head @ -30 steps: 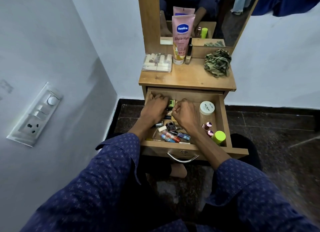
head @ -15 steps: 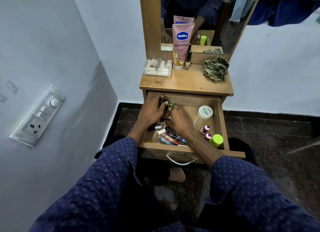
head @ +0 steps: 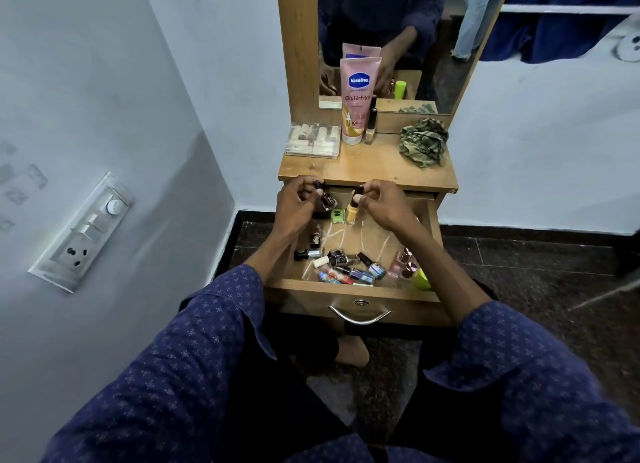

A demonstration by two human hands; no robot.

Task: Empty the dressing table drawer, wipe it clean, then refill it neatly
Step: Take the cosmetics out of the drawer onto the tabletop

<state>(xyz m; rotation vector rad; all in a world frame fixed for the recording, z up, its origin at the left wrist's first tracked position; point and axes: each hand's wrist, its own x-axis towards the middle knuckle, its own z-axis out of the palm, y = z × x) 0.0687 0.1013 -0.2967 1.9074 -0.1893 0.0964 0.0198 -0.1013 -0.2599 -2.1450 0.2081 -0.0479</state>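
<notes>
Drawer (head: 360,291): pulled open below the table top (head: 367,171), metal handle (head: 359,317) on its front.

Left hand (head: 298,203): raised over the drawer's back left corner, fingers curled, pinching a dark bottle (head: 327,199) by its cap; bottle tilted.

Right hand (head: 384,203): raised over the drawer's back edge, near centre, fingers curled, pinching a yellow bottle (head: 352,211) by its dark cap; bottle hangs roughly upright. The two bottles are near each other, not touching.

Drawer contents: green bottle (head: 337,216) at the back, just beside the yellow one; small dark bottle (head: 315,238) by the left wall; heap of bottles (head: 349,268) lying along the front edge, mixed colours; two pink bottles (head: 403,263) near the front right corner, upright; lime cap (head: 421,278) in the front right corner, partly hidden by the right forearm.

Table top: clear box (head: 312,140) at the back left corner; pink tube (head: 356,102) standing against the mirror (head: 415,29); slim bottle (head: 371,126) just right of the tube; crumpled cloth (head: 423,142) at the back right.

Left wall: switch plate (head: 83,230).
</notes>
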